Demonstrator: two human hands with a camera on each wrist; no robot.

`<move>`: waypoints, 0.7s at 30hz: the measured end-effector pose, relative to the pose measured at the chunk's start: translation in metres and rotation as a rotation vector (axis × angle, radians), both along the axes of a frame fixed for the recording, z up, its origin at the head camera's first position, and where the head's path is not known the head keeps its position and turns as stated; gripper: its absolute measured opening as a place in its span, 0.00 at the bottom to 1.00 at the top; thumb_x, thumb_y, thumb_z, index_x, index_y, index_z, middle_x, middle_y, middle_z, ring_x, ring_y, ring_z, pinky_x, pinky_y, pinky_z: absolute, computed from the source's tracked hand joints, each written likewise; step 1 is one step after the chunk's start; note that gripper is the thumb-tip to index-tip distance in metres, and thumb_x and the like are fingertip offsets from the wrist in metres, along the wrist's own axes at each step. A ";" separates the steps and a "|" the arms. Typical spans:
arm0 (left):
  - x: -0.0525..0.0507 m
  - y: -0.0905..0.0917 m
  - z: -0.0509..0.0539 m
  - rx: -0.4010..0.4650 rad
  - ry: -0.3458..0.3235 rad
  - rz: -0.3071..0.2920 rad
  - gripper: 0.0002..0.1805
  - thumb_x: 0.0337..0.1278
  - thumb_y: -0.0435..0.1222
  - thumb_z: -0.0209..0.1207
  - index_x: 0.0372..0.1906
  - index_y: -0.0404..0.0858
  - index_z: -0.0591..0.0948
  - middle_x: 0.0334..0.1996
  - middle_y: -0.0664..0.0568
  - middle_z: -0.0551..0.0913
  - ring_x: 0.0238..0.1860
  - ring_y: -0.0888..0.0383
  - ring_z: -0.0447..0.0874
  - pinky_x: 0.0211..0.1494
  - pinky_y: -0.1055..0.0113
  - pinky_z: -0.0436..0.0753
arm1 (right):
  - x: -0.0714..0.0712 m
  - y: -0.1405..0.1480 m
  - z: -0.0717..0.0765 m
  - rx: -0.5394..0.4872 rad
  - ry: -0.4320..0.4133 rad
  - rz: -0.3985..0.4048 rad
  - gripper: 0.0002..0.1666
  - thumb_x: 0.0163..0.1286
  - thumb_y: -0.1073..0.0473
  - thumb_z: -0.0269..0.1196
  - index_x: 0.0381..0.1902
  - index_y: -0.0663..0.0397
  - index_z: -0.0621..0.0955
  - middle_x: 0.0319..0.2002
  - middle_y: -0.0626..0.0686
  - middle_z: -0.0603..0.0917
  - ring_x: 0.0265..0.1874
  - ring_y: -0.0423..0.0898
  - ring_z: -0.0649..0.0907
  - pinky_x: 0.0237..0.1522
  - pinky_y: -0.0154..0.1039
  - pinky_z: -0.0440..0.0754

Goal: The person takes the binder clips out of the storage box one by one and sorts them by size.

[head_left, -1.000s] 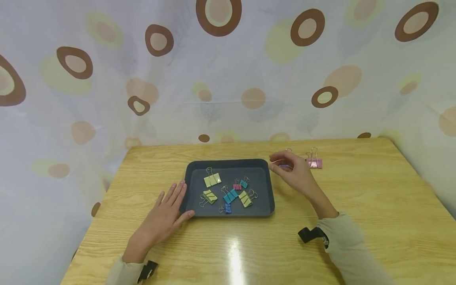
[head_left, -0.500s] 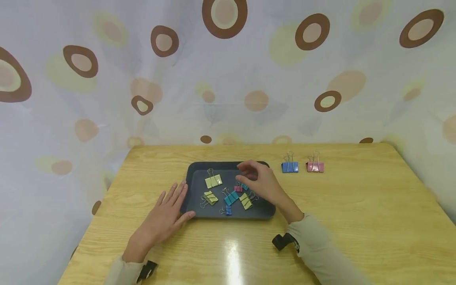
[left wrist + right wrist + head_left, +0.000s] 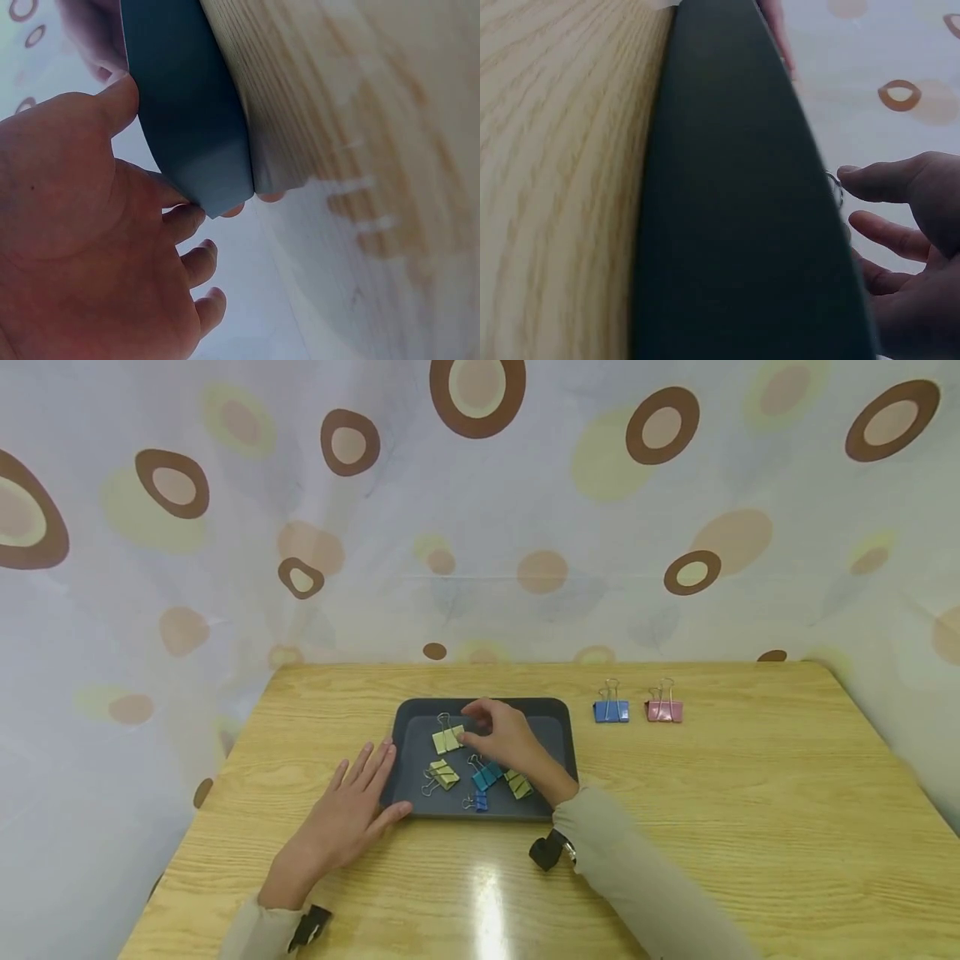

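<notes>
A dark grey tray [image 3: 551,735] holds several binder clips. My left hand [image 3: 341,818] lies with its fingers straight against the tray's left edge, its thumb near the front corner. Over the tray's back part, my right hand [image 3: 506,743] has its thumb beside a large yellow binder clip [image 3: 447,740]. A gap shows between thumb and fingers in the right wrist view. In front lie a smaller yellow clip [image 3: 442,774], a teal clip [image 3: 487,775], another yellow clip [image 3: 517,785] and a small blue clip [image 3: 480,801]. The right hand hides the small pink and teal clips.
Right of the tray, a large blue binder clip [image 3: 611,711] and a large pink one [image 3: 664,711] stand side by side on the wooden table [image 3: 712,827]. A patterned curtain [image 3: 480,510] hangs behind the table.
My right hand has moved left, away from the large blue clip on the table, over the tray to the large yellow clip. The left hand has stayed at the tray's edge.
</notes>
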State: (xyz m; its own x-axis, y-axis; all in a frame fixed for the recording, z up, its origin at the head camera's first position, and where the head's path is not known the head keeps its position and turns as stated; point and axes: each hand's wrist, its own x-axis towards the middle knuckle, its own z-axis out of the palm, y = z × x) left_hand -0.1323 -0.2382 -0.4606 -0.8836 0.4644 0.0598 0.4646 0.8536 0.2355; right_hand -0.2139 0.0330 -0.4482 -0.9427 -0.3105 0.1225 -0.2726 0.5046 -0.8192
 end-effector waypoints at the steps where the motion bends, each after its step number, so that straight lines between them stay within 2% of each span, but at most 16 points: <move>1: 0.000 0.000 0.000 -0.001 -0.002 0.002 0.46 0.77 0.57 0.50 0.82 0.31 0.51 0.82 0.42 0.48 0.81 0.39 0.44 0.78 0.37 0.49 | -0.001 -0.002 -0.001 0.008 -0.012 -0.004 0.22 0.69 0.61 0.70 0.58 0.63 0.82 0.55 0.61 0.83 0.54 0.57 0.82 0.57 0.53 0.81; 5: -0.001 0.000 -0.001 0.003 -0.007 0.005 0.46 0.77 0.57 0.50 0.82 0.32 0.51 0.83 0.42 0.48 0.81 0.40 0.44 0.78 0.37 0.49 | -0.005 -0.011 -0.007 0.033 -0.039 -0.019 0.22 0.68 0.61 0.71 0.58 0.61 0.82 0.54 0.59 0.83 0.54 0.56 0.82 0.57 0.53 0.80; 13: 0.002 0.001 0.001 -0.004 0.000 0.001 0.45 0.77 0.57 0.50 0.82 0.32 0.52 0.82 0.42 0.48 0.81 0.39 0.45 0.79 0.37 0.50 | -0.012 -0.021 -0.016 0.077 -0.008 -0.032 0.21 0.64 0.63 0.74 0.54 0.60 0.85 0.49 0.57 0.85 0.49 0.54 0.82 0.53 0.51 0.81; 21: 0.003 0.000 0.001 0.006 -0.001 0.004 0.45 0.77 0.57 0.50 0.82 0.31 0.52 0.82 0.41 0.48 0.81 0.39 0.45 0.78 0.37 0.49 | -0.015 -0.027 -0.014 0.151 -0.004 0.007 0.18 0.62 0.65 0.75 0.50 0.60 0.87 0.37 0.54 0.84 0.33 0.46 0.77 0.36 0.41 0.77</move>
State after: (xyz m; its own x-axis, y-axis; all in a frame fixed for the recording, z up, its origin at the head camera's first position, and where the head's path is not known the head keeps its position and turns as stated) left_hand -0.1298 -0.2382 -0.4599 -0.8853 0.4608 0.0621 0.4613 0.8538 0.2412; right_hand -0.2291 0.0058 -0.4619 -0.9408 -0.3316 0.0699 -0.2732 0.6201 -0.7355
